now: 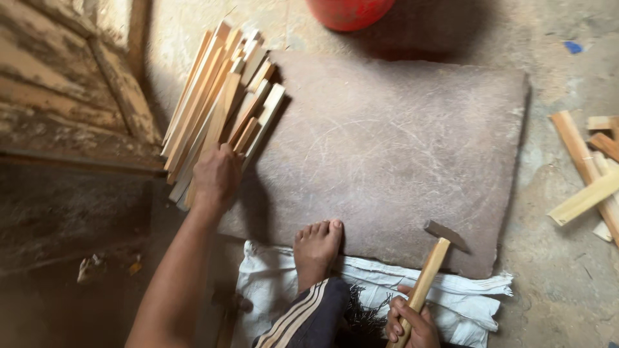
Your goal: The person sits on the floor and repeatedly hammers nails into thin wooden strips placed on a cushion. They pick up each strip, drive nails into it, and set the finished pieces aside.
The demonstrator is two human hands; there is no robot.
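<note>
My left hand [217,175] reaches out to a pile of thin wooden slats [219,96] lying at the left edge of a flat grey stone slab [400,142], fingers closed on the near ends of the slats. My right hand [412,325] grips the wooden handle of a hammer [433,264], whose metal head hovers over the slab's near right corner. My bare foot [316,248] rests on the slab's near edge.
A white sack [464,303] lies under the slab's near edge. Loose wood offcuts [590,174] lie on the concrete floor at the right. A red round container [348,11] stands at the top. A weathered wooden frame [71,84] is at the left.
</note>
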